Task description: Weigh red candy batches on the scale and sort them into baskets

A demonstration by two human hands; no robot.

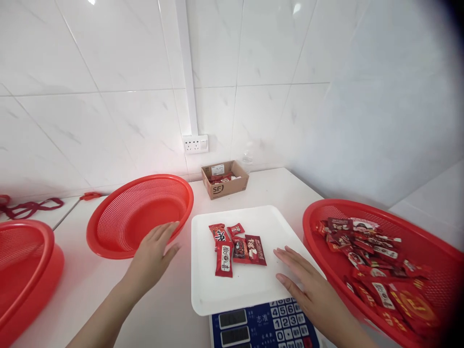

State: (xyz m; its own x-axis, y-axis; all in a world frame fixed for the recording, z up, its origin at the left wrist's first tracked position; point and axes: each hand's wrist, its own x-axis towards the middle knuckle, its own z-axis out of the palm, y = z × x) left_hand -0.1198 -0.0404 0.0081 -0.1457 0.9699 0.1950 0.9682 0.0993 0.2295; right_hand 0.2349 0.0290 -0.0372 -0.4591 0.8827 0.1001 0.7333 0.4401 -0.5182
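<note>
Several red snack packets point(224, 258) lie in a loose group on the white tray point(253, 290) of a digital scale point(261, 324). To the left of the tray, my left hand point(154, 253) hovers with its fingers stretched out, in front of the near rim of a red mesh basket point(139, 212). That basket has nothing in it that I can see. Over the tray's right side is my right hand point(302, 278), fingers extended and holding nothing. Neither hand touches the packets. Part of the scale's keypad is hidden behind my right hand.
A second red basket point(326, 208) at the right holds many red packets. Behind the tray stands a small cardboard box point(228, 188) with packets inside. Another red basket point(27, 270) is at the far left. Red cord point(32, 208) lies near the tiled wall.
</note>
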